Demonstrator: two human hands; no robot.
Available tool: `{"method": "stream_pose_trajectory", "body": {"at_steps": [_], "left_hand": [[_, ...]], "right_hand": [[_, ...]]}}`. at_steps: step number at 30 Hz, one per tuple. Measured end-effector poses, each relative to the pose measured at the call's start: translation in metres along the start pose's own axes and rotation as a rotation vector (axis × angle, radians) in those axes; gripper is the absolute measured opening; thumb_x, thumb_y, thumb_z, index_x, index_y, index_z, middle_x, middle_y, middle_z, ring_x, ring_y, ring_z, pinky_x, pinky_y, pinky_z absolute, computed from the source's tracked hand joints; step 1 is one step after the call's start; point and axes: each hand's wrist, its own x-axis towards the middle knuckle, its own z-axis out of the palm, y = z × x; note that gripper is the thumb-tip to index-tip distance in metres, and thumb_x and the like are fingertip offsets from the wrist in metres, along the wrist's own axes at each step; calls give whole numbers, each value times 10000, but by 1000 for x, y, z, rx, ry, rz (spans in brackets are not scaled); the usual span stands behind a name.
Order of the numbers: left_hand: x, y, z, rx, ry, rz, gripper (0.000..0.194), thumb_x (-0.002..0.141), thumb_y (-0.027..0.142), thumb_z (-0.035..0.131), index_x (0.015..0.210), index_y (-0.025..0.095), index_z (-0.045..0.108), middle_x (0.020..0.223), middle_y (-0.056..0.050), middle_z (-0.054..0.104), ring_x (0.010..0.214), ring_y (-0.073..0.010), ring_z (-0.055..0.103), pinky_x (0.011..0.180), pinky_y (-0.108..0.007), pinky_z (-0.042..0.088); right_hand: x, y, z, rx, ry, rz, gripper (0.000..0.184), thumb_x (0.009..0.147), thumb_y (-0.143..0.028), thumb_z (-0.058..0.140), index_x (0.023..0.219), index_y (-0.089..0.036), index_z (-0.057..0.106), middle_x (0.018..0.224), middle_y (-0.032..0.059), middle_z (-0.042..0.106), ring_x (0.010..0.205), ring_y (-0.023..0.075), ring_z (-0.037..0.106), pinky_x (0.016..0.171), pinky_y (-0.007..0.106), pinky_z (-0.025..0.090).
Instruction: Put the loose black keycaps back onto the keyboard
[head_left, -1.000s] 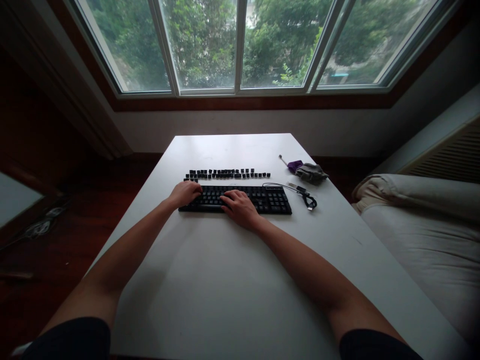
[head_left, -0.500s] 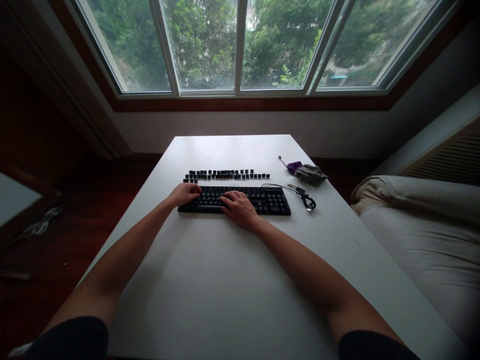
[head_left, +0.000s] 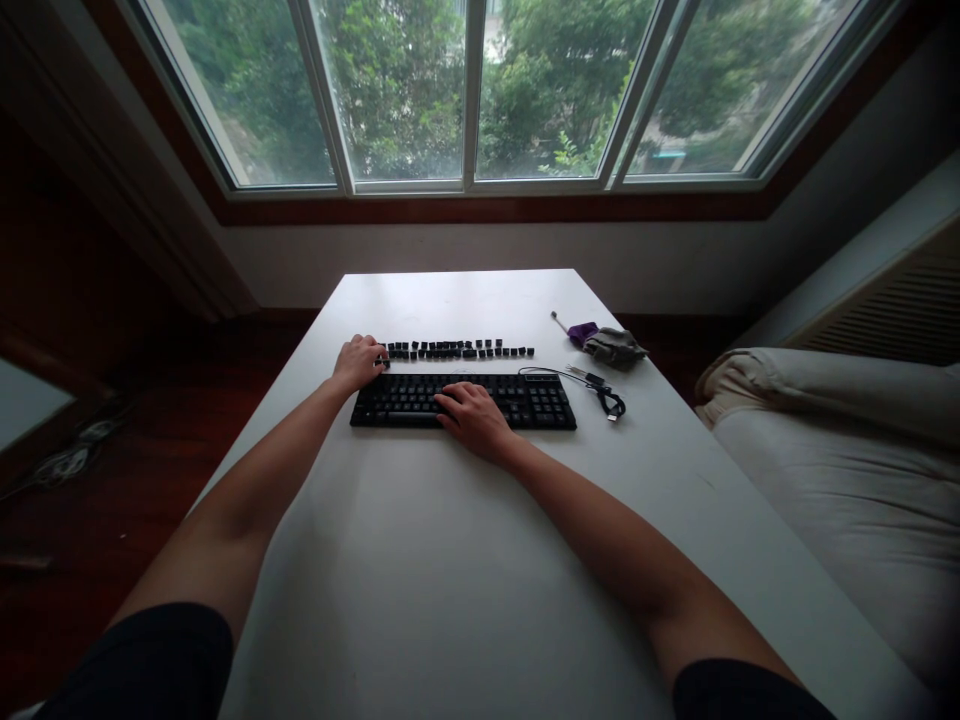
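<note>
A black keyboard [head_left: 517, 400] lies across the white table [head_left: 450, 560]. Behind it runs a row of loose black keycaps [head_left: 457, 350]. My left hand [head_left: 358, 361] is at the left end of that row, fingers curled down onto the keycaps there; what it pinches, if anything, is hidden. My right hand [head_left: 471, 417] rests on the middle of the keyboard with fingers bent onto the keys, holding nothing that shows.
The keyboard's cable with its USB plug [head_left: 604, 395] lies coiled to the right. Behind it sit a purple-handled tool [head_left: 577, 331] and a grey cloth [head_left: 615, 347]. A cream sofa [head_left: 840, 470] stands right of the table. Windows fill the far wall.
My left hand has left the keyboard's left end and moved back to the left end of the keycap row. My right hand stays on the keys.
</note>
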Motion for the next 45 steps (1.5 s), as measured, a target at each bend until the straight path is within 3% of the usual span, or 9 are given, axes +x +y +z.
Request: {"method": "stream_pose_trajectory", "body": {"at_steps": [10, 17, 23, 28, 45], "left_hand": [[11, 0, 4, 38, -69, 45, 211, 843, 346, 648, 1005, 277, 763, 1130, -74, 681, 1128, -301, 522, 933, -404, 431], [-7, 4, -15, -58, 12, 79, 300, 914, 326, 546, 1117, 244, 752, 1171, -95, 690, 1126, -303, 536, 974, -434, 432], [-24, -2, -40, -189, -160, 223, 292, 902, 357, 537, 1051, 258, 769, 1070, -61, 713, 1029, -242, 607, 918, -341, 469], [-31, 2, -49, -247, -297, 298, 295, 869, 362, 560, 1045, 283, 782, 1027, -26, 741, 944, -207, 653, 850, -290, 477], [-52, 18, -43, -150, -192, 172, 239, 864, 388, 610, 1008, 312, 785, 1027, -13, 745, 986, -222, 650, 834, -298, 478]], "right_hand": [[1, -1, -3, -3, -11, 1, 387, 988, -376, 582, 1327, -199, 637, 1312, 133, 610, 1236, 284, 501, 1051, 462, 409], [1, -3, -4, 14, -29, 16, 385, 981, -365, 593, 1338, -226, 636, 1311, 133, 611, 1249, 288, 498, 1051, 475, 410], [1, -2, -3, 10, -28, 16, 388, 979, -361, 594, 1340, -225, 635, 1314, 132, 609, 1245, 291, 498, 1054, 474, 407], [0, -1, -2, -4, -14, 12, 385, 983, -364, 588, 1332, -208, 636, 1314, 131, 607, 1242, 286, 498, 1056, 463, 408], [1, -2, -2, 8, -18, 22, 384, 980, -361, 591, 1338, -229, 639, 1315, 131, 610, 1250, 289, 499, 1062, 476, 404]]}}
